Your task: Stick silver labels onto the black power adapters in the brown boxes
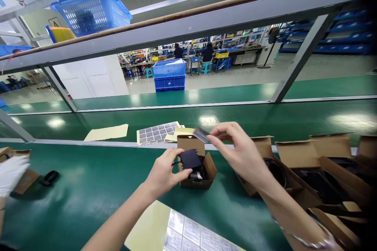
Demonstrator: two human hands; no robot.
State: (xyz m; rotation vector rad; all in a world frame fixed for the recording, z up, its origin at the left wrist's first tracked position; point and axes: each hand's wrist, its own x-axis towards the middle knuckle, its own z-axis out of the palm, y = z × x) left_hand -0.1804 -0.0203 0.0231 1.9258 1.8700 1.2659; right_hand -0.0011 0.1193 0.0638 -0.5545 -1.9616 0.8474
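Observation:
My left hand (pixel 163 171) grips a black power adapter (pixel 190 159) between thumb and fingers, tilted over a small open cardboard box (pixel 211 168). Inside that box, more black parts show under the adapter, partly hidden. Pinched in my right hand (pixel 240 152) is a small greyish sticker label (pixel 201 134), blurred by motion, just above the box's raised lid. Closest to me on the green bench lies a sheet of printed labels (pixel 191 233), part of it bare yellow backing.
Several open cardboard boxes (pixel 297 157) with black cables crowd the right side. Far left, another person's white-gloved hand (pixel 13 174) is by a box, near a black coiled cable (pixel 50 178). More label sheets (pixel 156 133) lie behind. A shelf rail (pixel 176 27) crosses above, carrying a blue basket (pixel 91 10).

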